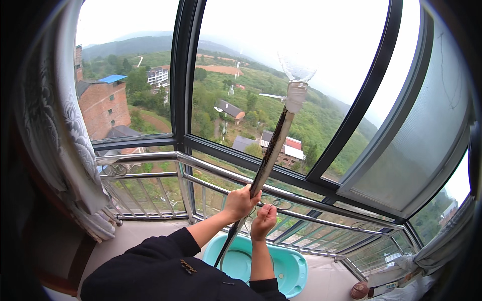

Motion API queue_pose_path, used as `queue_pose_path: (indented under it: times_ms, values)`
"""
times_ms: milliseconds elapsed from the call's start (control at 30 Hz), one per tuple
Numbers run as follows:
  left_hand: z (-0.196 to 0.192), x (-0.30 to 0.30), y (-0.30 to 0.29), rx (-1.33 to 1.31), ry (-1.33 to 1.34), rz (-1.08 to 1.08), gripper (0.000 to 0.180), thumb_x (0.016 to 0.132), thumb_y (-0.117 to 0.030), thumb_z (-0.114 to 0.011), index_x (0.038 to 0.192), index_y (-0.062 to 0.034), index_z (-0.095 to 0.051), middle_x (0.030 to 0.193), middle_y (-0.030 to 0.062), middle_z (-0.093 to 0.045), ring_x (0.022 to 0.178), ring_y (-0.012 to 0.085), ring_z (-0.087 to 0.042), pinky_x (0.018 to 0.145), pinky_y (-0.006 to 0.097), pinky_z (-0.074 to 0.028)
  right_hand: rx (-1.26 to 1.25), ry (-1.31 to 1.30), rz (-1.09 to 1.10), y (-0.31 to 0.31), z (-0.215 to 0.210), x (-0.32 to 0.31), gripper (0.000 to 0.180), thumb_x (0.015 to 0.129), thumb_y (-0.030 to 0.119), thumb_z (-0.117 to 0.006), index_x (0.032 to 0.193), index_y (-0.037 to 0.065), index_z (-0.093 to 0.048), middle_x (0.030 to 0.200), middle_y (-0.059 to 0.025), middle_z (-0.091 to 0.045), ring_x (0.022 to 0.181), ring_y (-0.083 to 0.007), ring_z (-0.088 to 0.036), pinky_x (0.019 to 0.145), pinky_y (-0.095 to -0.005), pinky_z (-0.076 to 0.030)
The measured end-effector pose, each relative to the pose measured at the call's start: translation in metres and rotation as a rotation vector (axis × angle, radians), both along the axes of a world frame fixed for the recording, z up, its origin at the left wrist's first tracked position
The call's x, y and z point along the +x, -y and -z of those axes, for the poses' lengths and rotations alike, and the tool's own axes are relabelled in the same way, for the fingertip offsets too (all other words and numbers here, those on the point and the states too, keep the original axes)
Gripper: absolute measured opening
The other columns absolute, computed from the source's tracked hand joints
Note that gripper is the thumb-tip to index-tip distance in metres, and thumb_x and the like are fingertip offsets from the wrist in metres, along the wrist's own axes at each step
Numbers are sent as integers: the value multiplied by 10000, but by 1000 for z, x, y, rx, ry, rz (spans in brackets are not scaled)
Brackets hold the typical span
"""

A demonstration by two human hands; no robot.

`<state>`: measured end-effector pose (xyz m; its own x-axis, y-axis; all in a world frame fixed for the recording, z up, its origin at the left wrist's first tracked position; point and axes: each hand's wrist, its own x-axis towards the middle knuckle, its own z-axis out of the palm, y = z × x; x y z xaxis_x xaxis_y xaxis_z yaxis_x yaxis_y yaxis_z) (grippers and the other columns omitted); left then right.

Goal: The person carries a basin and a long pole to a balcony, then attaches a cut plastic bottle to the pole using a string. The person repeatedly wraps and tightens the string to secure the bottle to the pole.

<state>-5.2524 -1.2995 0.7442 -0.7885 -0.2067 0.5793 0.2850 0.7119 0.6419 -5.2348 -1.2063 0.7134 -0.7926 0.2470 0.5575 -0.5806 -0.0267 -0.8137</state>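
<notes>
My left hand (241, 203) is wrapped around a long pole (271, 148), pale along one side and dark along the other. The pole slants up and away to the right, past the railing and in front of the window. At its top, a clear plastic cup-like piece (297, 67), perhaps a cut bottle, is fixed with whitish wrapping (296, 95). Just right of the pole, my right hand (263, 221) is closed with its fingers pinched. A thin line shows near it, but what the fingers hold is too small to tell. The pole's lower end runs down toward my body.
Below my hands, a turquoise plastic tub (296, 257) stands on the tiled floor (324, 273). A metal railing (226, 169) crosses in front of dark-framed windows (181, 95). Curtains (75, 150) hang at the left, with more grey cloth (437, 253) at the right. Outside lie buildings and green hills.
</notes>
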Motion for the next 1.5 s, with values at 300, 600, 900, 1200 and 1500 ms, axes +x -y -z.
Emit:
queue_pose_path:
  times_ms: [300,600,900,1200,1500]
  values:
    - [-3,4,14,75,-80,189,256,801,-289,-631,739,-50,-562,559,109,-545,500,274,-556,460,331,-423,753,-183,294,-23,-7,35,247,864,281,-556,888,36,-544,695,-114,-545,587,-307,-525,563,-379,-433]
    - [-1,5,39,212,134,283,276,811,-326,-625,777,-57,-577,606,78,-543,539,210,-543,517,292,-431,441,564,-255,-98,32,115,189,882,207,-549,930,35,-612,555,3,-457,482,-77,-404,449,-238,-330]
    - [9,-9,41,321,77,532,318,819,-373,-620,832,-56,-604,954,97,-518,1010,259,-425,892,355,-328,507,524,-123,-106,-9,92,196,886,196,-543,844,41,-656,499,-12,-428,451,-57,-358,423,-233,-280]
    - [-17,-6,64,-271,117,434,360,855,-449,-513,850,-117,-652,1191,109,-453,1204,319,-300,988,531,-176,1148,28,244,-82,-55,74,89,837,181,-560,797,107,-588,573,-76,-572,490,-258,-565,441,-374,-418]
    - [-52,-27,86,49,732,1235,338,908,-389,-459,1072,-159,-645,1369,74,-366,1263,234,-324,1048,377,-223,1093,-5,-9,-74,-41,47,113,829,203,-570,849,108,-629,569,-124,-572,512,-297,-576,449,-387,-432]
